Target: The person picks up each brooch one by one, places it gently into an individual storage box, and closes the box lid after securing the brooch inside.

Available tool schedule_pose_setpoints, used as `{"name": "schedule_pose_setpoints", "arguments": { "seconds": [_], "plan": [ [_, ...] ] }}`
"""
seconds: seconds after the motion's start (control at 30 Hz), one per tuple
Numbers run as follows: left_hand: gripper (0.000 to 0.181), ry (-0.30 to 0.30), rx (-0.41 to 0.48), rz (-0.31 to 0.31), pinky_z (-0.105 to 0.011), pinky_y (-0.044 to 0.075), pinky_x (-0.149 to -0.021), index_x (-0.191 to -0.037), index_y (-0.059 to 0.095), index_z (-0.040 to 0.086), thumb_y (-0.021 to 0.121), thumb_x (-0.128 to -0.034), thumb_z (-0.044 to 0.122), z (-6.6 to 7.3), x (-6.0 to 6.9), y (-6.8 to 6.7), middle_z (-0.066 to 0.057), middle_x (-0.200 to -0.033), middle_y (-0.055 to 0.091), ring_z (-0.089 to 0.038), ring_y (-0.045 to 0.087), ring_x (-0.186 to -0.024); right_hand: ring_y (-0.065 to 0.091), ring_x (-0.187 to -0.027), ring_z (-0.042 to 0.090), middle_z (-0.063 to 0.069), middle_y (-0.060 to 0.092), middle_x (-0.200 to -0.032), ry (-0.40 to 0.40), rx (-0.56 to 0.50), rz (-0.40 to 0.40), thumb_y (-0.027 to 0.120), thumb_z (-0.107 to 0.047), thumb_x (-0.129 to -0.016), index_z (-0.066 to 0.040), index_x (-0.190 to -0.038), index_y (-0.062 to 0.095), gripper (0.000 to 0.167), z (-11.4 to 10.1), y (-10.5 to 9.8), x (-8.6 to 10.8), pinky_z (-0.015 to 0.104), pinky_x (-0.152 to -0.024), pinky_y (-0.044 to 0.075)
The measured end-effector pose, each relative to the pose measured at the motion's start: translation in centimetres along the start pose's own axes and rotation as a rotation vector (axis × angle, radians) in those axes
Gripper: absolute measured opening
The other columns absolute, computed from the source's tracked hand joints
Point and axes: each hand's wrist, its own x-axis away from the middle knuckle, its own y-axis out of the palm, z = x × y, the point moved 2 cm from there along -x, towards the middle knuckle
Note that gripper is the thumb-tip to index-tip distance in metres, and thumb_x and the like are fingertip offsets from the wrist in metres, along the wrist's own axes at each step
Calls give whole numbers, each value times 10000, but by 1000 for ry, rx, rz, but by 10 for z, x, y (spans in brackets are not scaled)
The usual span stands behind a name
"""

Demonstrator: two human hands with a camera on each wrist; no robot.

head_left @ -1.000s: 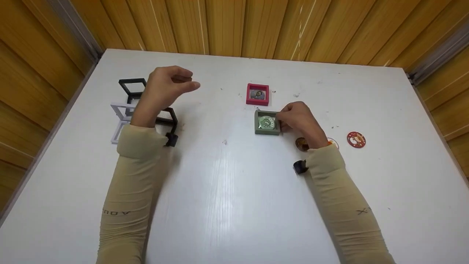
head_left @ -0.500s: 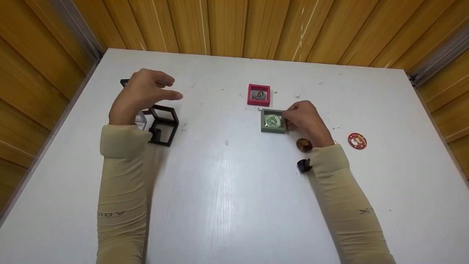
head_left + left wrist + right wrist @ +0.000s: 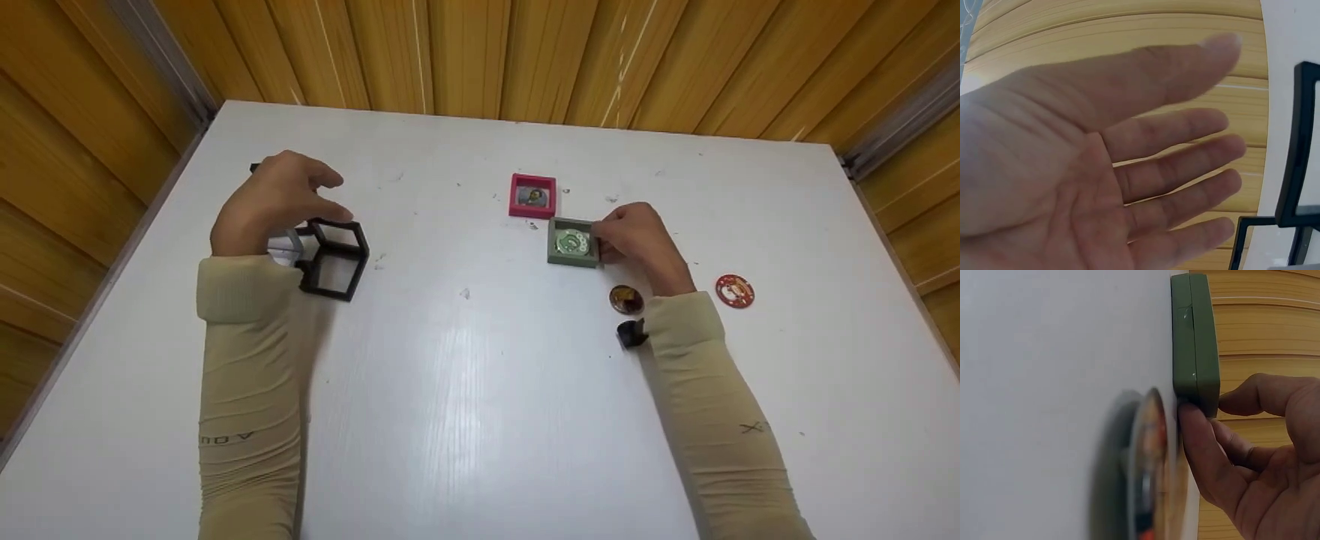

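My right hand (image 3: pixel 643 244) pinches the right edge of a small green display frame (image 3: pixel 574 262) with a green and white round token inside. The right wrist view shows the frame's side (image 3: pixel 1196 343) low against the table, thumb on one face and fingers at the other. My left hand (image 3: pixel 274 199), holding nothing, hovers over the open display frames at the left. Its fingers (image 3: pixel 1185 169) are straight and spread in the left wrist view. Just below and right of it stands a black hinged frame (image 3: pixel 358 274), opened up. A pale frame (image 3: pixel 285 244) is mostly hidden behind the hand.
A pink frame (image 3: pixel 531 213) with a picture-like round piece lies behind the green one. Nearer my right wrist is a dark brown round token (image 3: pixel 626 299), and a red round token (image 3: pixel 735 291) lies farther right. Wooden-look panels (image 3: pixel 465 52) border the white table (image 3: pixel 465 360).
My left hand has moved left and a little nearer, over the open frames. The right hand has slid the green frame to the right and slightly away.
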Motion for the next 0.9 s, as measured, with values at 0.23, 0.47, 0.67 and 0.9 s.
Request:
{"name": "schedule_pose_setpoints", "arguments": {
  "seconds": [0.23,0.47,0.67,0.9],
  "plan": [
    [563,-23,-23,-2,-597,475,-1049,-1450,608,-43,799,-951,133,-7,-3,-2,-271,-1458,587,-424,591,-1255,669,-790,147,121,678,-969,3,-4,8,646,-187,-985,104,-1217,657,372,3,-9,-3,246,-696,587],
    [504,-47,-7,6,-579,509,-999,-1426,630,-46,771,-959,82,-9,-3,0,-274,-1410,621,-419,625,-1178,659,-736,118,80,673,-891,7,-13,17,644,-166,-967,99,-1192,664,347,5,-15,-6,239,-670,581],
    [461,-46,-2,11,-573,509,-994,-1395,657,-45,757,-957,57,-11,-3,1,-267,-1378,643,-411,629,-1169,677,-746,123,80,685,-883,8,-31,18,649,-176,-984,104,-1214,655,363,7,-16,-10,242,-677,592],
    [408,-43,-5,6,-562,514,-965,-1343,695,-44,758,-953,56,-13,-7,3,-263,-1323,671,-406,632,-1131,677,-764,121,115,688,-969,23,-16,22,628,-187,-1006,109,-1266,646,394,8,-18,-15,241,-680,584]
  ]
}}
